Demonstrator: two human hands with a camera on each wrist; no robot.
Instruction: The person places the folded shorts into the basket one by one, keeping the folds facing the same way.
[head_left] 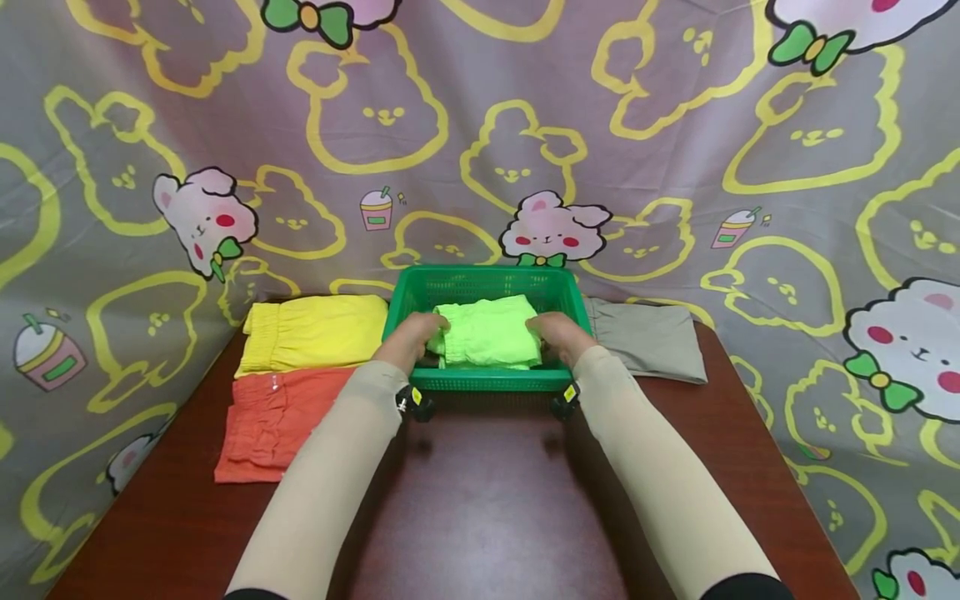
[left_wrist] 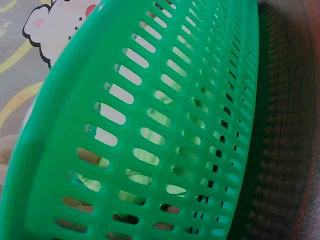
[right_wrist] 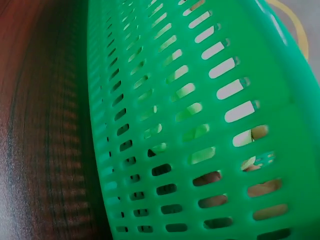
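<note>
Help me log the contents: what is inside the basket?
In the basket is a folded lime garment, its sides held by the left hand and the right hand. It covers what is beneath, so whether anything else lies there cannot be seen.

Basket (head_left: 491, 382): green plastic, smooth, lightly glossy at the rim. Neon-green garment (head_left: 491, 333): matt cloth, crinkled, gathered along one edge. Yellow garment (head_left: 322, 333): matt cloth, ruched at one end. Orange garment (head_left: 273, 425): matt cloth, puckered. Grey garment (head_left: 652, 340): matt cloth, flatter and smoother. Table (head_left: 487, 517): reddish-brown, wood-look, smooth with a soft sheen. Backdrop (head_left: 487, 75): printed cloth, lightly creased. Sleeves (head_left: 322, 487): beige cloth, smooth, matt.
</note>
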